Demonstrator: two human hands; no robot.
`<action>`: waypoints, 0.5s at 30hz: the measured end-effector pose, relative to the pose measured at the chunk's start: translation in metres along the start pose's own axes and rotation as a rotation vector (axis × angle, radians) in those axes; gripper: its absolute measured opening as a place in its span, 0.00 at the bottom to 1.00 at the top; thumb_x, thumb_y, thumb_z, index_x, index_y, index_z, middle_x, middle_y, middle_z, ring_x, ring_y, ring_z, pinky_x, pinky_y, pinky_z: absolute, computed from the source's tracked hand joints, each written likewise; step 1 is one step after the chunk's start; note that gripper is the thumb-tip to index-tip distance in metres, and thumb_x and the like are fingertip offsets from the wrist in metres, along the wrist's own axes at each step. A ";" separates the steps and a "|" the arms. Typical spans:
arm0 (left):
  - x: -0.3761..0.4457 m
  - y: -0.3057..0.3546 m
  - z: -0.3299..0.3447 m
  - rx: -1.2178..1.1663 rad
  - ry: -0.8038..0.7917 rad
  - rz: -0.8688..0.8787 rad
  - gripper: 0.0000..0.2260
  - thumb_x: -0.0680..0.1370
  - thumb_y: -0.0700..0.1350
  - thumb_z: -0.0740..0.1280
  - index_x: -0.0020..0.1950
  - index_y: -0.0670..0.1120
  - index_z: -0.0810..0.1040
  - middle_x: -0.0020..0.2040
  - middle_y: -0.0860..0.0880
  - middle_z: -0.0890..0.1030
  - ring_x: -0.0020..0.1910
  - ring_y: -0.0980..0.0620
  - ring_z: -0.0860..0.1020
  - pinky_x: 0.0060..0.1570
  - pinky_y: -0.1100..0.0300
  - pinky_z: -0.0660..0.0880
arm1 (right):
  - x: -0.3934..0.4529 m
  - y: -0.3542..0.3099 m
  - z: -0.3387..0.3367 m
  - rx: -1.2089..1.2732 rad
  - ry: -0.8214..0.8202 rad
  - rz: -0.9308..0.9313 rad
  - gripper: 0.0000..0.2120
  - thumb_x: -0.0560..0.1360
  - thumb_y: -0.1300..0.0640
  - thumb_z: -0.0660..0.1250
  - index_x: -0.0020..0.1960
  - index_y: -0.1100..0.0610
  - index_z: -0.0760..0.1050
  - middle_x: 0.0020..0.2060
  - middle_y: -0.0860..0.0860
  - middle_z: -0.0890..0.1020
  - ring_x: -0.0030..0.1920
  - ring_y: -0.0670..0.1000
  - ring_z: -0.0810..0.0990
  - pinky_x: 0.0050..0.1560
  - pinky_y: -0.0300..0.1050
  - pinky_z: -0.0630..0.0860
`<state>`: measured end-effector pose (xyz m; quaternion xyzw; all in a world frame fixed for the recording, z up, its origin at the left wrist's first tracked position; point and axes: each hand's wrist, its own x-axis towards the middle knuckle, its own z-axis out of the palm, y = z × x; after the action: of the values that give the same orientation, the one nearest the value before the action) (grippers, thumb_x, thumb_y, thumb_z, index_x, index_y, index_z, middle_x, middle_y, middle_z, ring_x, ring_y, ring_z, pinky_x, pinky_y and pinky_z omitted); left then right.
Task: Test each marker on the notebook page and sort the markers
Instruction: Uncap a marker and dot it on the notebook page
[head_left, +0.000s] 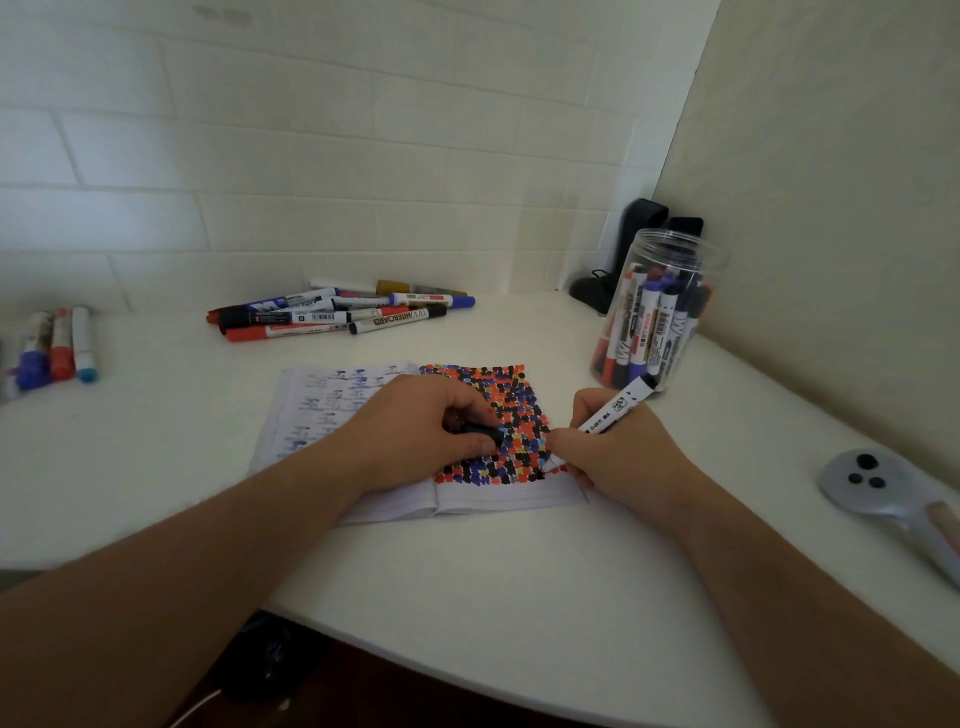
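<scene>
Writing grip (602, 457) slanting marker (618, 408) onto notebook (498, 493)

Clear glossy plastic jar (670, 249); paper notebook (363, 410); smooth matt white table (519, 582)

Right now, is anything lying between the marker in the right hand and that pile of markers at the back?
Yes: the open notebook and the left hand resting on it lie between the held marker and the pile.
</scene>
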<state>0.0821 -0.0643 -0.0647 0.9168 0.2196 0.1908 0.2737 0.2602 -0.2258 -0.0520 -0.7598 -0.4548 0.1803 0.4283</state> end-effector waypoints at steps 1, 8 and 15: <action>0.000 0.000 0.000 0.002 -0.002 0.000 0.10 0.75 0.56 0.75 0.56 0.61 0.84 0.50 0.63 0.82 0.49 0.65 0.78 0.51 0.65 0.75 | 0.000 0.000 0.000 0.002 -0.007 0.001 0.15 0.73 0.61 0.74 0.35 0.58 0.69 0.28 0.58 0.77 0.29 0.50 0.73 0.32 0.44 0.72; 0.001 -0.003 0.001 -0.004 0.002 -0.006 0.10 0.75 0.57 0.75 0.56 0.61 0.84 0.51 0.64 0.82 0.50 0.65 0.79 0.55 0.62 0.77 | 0.000 -0.002 -0.001 0.097 0.023 0.017 0.13 0.74 0.65 0.71 0.36 0.60 0.68 0.25 0.53 0.78 0.24 0.46 0.74 0.29 0.41 0.72; 0.000 -0.002 0.000 -0.019 0.000 -0.010 0.10 0.75 0.57 0.75 0.56 0.61 0.84 0.50 0.64 0.82 0.50 0.65 0.79 0.55 0.62 0.77 | 0.002 0.002 0.000 0.022 0.000 0.001 0.16 0.73 0.63 0.72 0.34 0.56 0.67 0.27 0.54 0.75 0.27 0.48 0.71 0.28 0.39 0.69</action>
<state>0.0819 -0.0630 -0.0659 0.9130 0.2224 0.1915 0.2834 0.2620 -0.2243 -0.0532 -0.7553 -0.4525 0.1854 0.4363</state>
